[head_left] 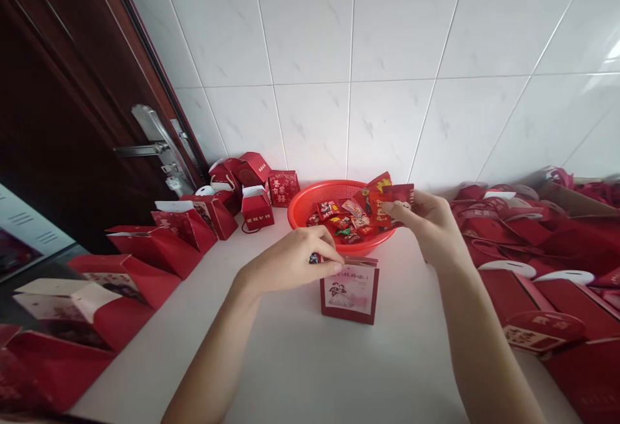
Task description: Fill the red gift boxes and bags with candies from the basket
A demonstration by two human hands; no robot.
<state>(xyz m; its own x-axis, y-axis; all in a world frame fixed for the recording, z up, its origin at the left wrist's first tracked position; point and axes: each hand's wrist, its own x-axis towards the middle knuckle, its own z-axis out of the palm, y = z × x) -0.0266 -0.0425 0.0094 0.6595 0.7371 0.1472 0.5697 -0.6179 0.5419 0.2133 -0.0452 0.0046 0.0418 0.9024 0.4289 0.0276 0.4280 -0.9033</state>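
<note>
A small red gift box [349,295] with a pale pink printed front panel, showing a couple, stands upright on the white table. My left hand [295,259] pinches its top edge between thumb and fingers. A small dark wrapped piece [314,258] shows beside those fingers; whether they hold it I cannot tell. Above and right of the box, my right hand [433,220] is closed on red candy packets [382,207], which hang over the edge of a red plastic basket [295,207]. Several wrapped candies [351,217] lie inside that basket.
Along the left edge stand several red boxes [150,249], with more at the back left [256,207]. Heaped on the right are many red boxes [523,236]. A tiled wall [314,127] rises behind the table, and a dark door [72,88] with a metal handle [140,150] is at left.
</note>
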